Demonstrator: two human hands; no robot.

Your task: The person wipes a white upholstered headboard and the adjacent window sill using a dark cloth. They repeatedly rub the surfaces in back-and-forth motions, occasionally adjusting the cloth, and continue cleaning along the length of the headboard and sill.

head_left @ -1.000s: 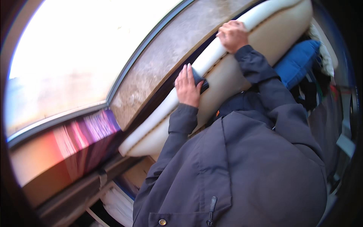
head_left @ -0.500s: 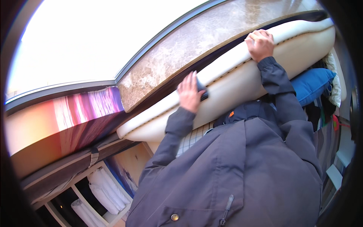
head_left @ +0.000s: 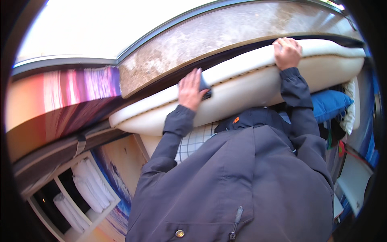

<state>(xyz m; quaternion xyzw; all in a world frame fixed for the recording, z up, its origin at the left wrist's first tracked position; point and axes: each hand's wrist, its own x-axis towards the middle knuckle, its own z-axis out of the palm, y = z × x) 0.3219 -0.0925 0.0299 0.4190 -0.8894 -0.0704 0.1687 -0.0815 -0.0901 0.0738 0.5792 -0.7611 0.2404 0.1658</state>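
Left hand: on my head feed I have the left hand [head_left: 189, 89] at 12 o'clock, just above view centre, back of the hand toward me. Fingers straight and narrow together, thumb set apart, closed around a dark object [head_left: 206, 91].
Dark object: held against the upper face of the cushion; mostly covered by the palm, so I cannot tell its kind.
Right hand: I log the right hand [head_left: 288, 53] at 2 o'clock, well apart from the left. Fingers close together, bent over the cushion's top edge and holding it; fingertips lie behind it, thumb unclear to me.
Cushion: a long white cushion [head_left: 242, 94], dark dashed seam along its length, slanting from 9 o'clock up to between 2 and 3.
Ledge: brown marbled ledge [head_left: 173, 52] just beyond the cushion, 10 to 2 o'clock, a dark gap between them.
Window: bright window [head_left: 88, 32] beyond the ledge, 10 to 11 o'clock.
Panel: orange-to-purple panel [head_left: 72, 90], between 9 and 10.
Pillow: blue pillow [head_left: 331, 105] at 3 o'clock, below the cushion's right part.
Cloth: checked cloth [head_left: 193, 143] at 6, near centre, partly behind the sleeve.
Shelf: white towels [head_left: 90, 185] in a pale shelf unit [head_left: 105, 210], 8 o'clock.
Wearer: dark jacket [head_left: 225, 181] fills 5 to 6 o'clock.
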